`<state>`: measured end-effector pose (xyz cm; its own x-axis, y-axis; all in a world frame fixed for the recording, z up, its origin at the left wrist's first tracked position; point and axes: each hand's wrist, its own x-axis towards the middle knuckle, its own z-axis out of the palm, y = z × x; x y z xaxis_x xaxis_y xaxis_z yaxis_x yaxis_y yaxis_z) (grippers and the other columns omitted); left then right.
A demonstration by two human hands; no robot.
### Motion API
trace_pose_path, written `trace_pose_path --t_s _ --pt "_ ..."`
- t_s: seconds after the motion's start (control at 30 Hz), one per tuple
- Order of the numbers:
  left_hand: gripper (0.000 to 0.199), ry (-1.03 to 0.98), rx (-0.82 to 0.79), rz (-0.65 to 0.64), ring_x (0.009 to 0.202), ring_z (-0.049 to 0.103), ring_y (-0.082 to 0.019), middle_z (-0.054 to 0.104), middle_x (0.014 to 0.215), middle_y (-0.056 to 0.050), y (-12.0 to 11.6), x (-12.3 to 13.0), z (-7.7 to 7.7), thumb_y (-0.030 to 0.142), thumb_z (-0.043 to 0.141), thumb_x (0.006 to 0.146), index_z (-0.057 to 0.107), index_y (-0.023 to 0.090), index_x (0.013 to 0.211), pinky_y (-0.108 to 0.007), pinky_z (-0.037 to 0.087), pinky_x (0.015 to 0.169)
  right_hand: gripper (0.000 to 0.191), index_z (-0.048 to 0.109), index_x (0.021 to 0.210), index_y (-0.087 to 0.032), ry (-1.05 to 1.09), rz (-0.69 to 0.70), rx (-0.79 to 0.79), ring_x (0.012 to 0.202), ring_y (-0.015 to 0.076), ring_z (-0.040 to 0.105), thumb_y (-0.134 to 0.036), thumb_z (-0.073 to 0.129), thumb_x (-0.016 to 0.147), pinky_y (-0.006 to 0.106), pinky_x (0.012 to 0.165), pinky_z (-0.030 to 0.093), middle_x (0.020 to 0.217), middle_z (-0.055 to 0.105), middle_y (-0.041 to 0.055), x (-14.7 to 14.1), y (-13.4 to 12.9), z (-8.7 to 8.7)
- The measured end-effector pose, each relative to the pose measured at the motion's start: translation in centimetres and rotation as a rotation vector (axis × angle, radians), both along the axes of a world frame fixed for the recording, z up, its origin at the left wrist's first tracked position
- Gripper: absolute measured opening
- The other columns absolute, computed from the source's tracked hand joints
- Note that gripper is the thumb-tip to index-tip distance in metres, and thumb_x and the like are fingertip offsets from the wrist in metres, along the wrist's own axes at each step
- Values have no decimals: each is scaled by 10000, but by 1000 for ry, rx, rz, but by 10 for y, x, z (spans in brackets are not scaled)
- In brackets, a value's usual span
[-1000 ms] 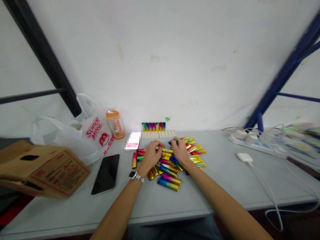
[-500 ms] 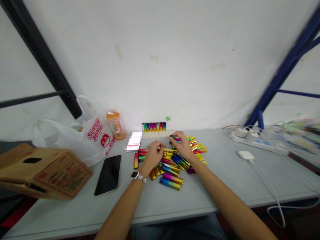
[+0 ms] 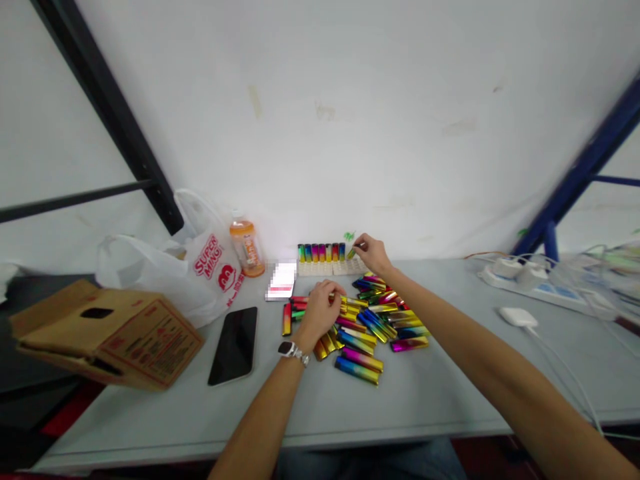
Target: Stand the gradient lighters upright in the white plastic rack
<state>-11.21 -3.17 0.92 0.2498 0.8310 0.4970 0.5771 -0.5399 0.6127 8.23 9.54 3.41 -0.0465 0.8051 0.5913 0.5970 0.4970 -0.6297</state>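
My right hand (image 3: pixel 373 255) pinches a small lighter (image 3: pixel 352 253), tilted, just right of a row of upright lighters (image 3: pixel 321 253) with shiny rainbow colours. That row stands on a low white strip-like base (image 3: pixel 316 269) against the wall. Over the left side of a loose pile of metallic lighters (image 3: pixel 377 325) rests my left hand (image 3: pixel 321 308), its fingers curled. A gold end shows by its fingertips, but whether they grip it is hidden. On the left wrist is a watch (image 3: pixel 287 348).
Left of the pile lie a black phone (image 3: pixel 234 347) and a pixelated white screen or card (image 3: pixel 281 280). Further left stand an orange-drink bottle (image 3: pixel 249 248), a plastic bag (image 3: pixel 200 273) and a cardboard box (image 3: pixel 107 337). A power strip (image 3: pixel 543 290) and white charger (image 3: pixel 518 317) lie at right.
My right hand has moved from the pile up to the right end of the upright row, carrying a lighter. My left hand stays over the pile. The view has shifted slightly.
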Motion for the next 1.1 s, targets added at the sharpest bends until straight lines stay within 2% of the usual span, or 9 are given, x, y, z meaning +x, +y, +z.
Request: trace_pose_path --t_s 0.27,0.7,0.8,0.97,1.03,1.1 --pt "182 43 13 2 915 586 -204 660 904 -42 1 -2 -2 93 483 859 622 193 797 -372 468 867 99 699 793 -150 -182 44 0 695 159 592 -173 606 768 278 722 442 744 692 35 -7 33 0" --pt "188 60 -14 8 921 586 -209 653 899 -43 0 -2 -2 94 480 859 628 197 805 -377 464 862 131 745 792 -143 -202 58 -32 701 166 594 -155 615 781 283 737 444 736 704 33 -7 38 9" --pt "193 65 -14 5 921 585 -209 655 904 -43 0 -2 -2 94 473 862 626 197 804 -378 461 863 161 748 852 -129 -257 43 -48 726 163 598 -154 591 821 284 764 452 779 689 44 -6 33 6" --pt "183 61 9 3 920 579 -209 660 908 -41 1 -1 -3 89 489 846 626 200 795 -369 462 855 300 745 1065 -160 -441 -118 33 858 176 593 -285 502 942 291 826 445 1122 568 125 -8 15 -2" --pt "184 65 9 5 919 578 -209 656 901 -41 1 -1 -3 96 488 849 630 202 800 -366 463 849 372 692 1219 -198 -547 -153 14 910 204 574 -310 431 979 307 845 435 1111 536 130 -9 6 -6" --pt "189 71 3 2 914 579 -211 653 893 -43 1 0 -2 96 482 851 630 201 800 -371 461 852 444 561 1392 -222 -664 -158 -32 975 247 543 -299 371 999 338 869 420 1082 529 145 -10 -1 -10"
